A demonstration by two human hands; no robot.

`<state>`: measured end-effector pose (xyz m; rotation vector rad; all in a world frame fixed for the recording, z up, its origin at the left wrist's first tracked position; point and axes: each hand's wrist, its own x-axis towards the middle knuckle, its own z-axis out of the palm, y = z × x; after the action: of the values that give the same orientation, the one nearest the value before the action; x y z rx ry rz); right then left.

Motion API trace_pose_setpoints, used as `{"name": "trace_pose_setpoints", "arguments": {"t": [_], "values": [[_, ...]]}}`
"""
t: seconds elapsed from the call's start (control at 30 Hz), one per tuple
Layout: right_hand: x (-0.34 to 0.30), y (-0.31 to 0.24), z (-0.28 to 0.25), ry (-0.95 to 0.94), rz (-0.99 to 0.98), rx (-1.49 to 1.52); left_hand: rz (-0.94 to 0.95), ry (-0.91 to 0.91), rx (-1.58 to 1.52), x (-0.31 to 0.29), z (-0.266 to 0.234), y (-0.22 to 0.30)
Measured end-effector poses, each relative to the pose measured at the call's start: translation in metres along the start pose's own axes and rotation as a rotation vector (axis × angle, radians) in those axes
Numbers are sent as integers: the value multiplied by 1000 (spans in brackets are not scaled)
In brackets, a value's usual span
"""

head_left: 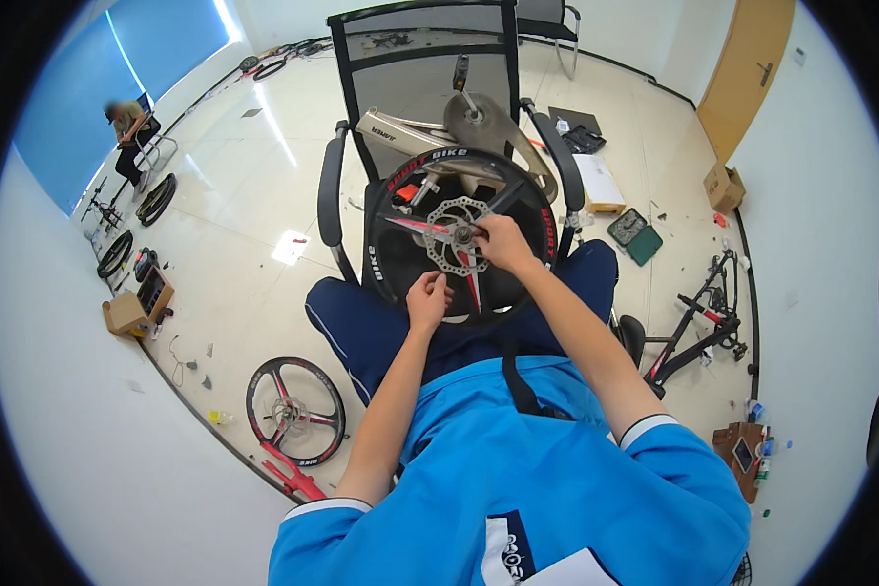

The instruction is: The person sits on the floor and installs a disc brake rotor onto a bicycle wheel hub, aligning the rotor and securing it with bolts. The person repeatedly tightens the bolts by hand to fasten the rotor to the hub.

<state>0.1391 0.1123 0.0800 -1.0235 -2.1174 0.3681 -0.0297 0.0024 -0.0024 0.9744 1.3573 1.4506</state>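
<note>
A small black bicycle wheel (386,269) with black and red spokes lies over my lap and the seat of a black office chair (331,195). On its hub sits a silver brake disc (438,256) with a scalloped edge. My right hand (503,244) pinches the axle end (465,234) at the middle of the disc. Just below the disc, over the wheel's near left part, is my left hand (427,301) with curled fingers and the thumb against them; anything in them is too small to make out.
Behind the wheel, a silver bicycle frame part (503,122) rests on the chair. Another spoked wheel (337,396) and a red fork (293,477) lie on the floor at left. At right are a green tool case (635,236) and a black bicycle frame (689,322). Far left, a person (129,127) sits.
</note>
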Motion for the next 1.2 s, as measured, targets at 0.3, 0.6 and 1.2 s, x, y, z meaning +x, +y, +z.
{"name": "trace_pose_setpoints", "arguments": {"t": [0.3,0.6,1.2], "values": [[7,-6,-11,-112,138,15,2,6,58,2,1,-1],[3,-10,1,-12,134,-52,-13,3,88,-1,2,2],[-1,3,-6,-93,33,-32,-8,-4,79,0,0,-2]]}}
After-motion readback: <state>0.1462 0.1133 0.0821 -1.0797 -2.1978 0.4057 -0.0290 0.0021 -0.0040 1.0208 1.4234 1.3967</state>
